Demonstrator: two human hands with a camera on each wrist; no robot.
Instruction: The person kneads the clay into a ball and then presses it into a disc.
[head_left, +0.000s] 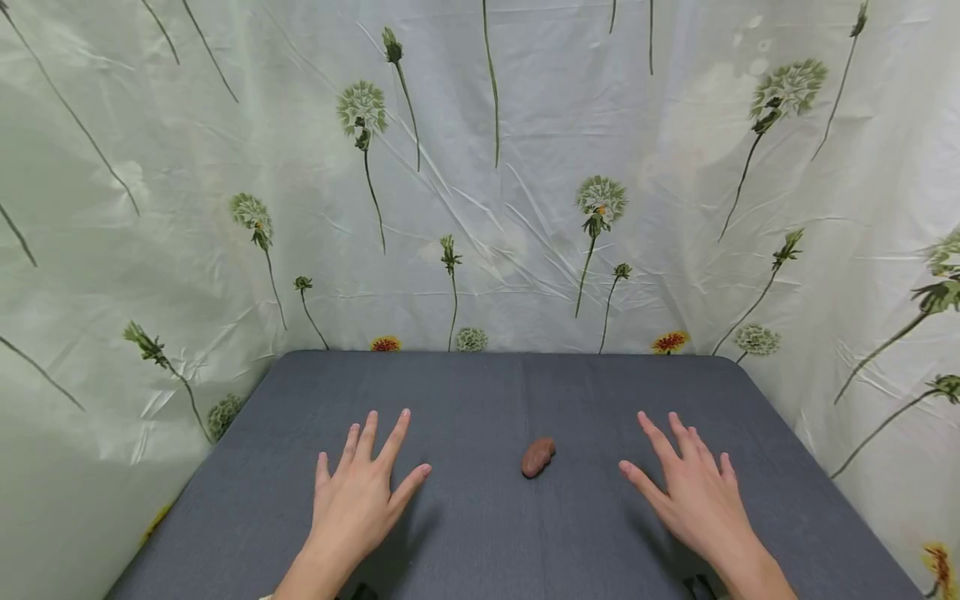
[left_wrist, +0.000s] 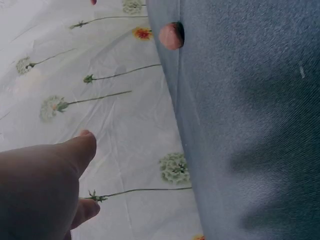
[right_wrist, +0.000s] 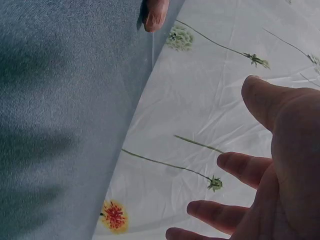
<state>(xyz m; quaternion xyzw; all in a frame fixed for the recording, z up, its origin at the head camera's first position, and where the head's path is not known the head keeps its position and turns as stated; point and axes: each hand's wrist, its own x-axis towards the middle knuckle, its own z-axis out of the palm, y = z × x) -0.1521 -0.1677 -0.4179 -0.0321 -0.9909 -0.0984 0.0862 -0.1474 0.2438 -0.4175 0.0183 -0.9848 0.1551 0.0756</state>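
Note:
A small reddish-brown, oblong, lumpy object (head_left: pixel 538 457) lies on the dark grey cloth-covered table (head_left: pixel 480 542), between the two hands. To its left, my left hand (head_left: pixel 360 492) is held over the cloth, palm down, fingers straight and spread, with nothing in it. My right hand (head_left: pixel 697 496) mirrors it on the other side, thumb pointing toward the brown object. Both hands cast shadows on the cloth. The left wrist view has the same brown object (left_wrist: pixel 172 36) near the top, apart from the thumb. In the right wrist view, the brown object (right_wrist: pixel 156 15) is cut off by the top edge.
Behind the table and along both its sides hangs a pale, shiny curtain (head_left: pixel 480 208) printed with dandelions and other flowers. The table's far edge (head_left: pixel 480 353) meets this curtain. A dark band (head_left: pixel 699 586) shows at the right wrist.

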